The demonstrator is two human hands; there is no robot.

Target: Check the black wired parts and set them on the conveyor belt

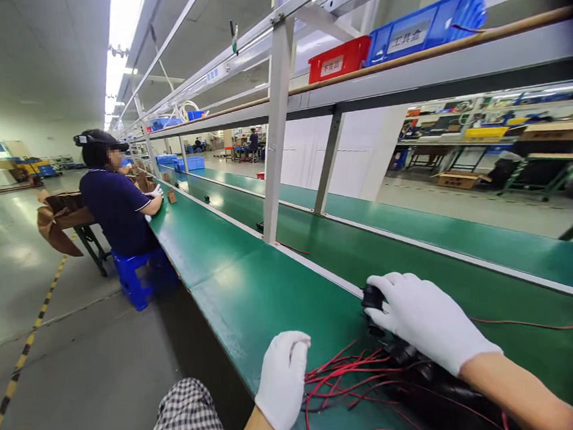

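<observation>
My right hand (420, 317), in a white glove, grips a black cylindrical part (374, 309) between thumb and fingers, above the rail along the green bench. Below it lies a pile of similar black parts (431, 379), partly covered by my hand and forearm. Thin red and black wires (338, 374) spread from the pile across the bench. Just left of those wires is my left hand (283, 376), also gloved, its fingers curled together. Its palm side is hidden, so whether anything lies inside does not show.
The green bench (232, 280) runs far ahead, with a white upright post (276, 129) on its rail. A red bin (338, 60) and a blue bin (425, 25) sit on the shelf above. A co-worker (114, 196) sits farther along on a blue stool (134, 278).
</observation>
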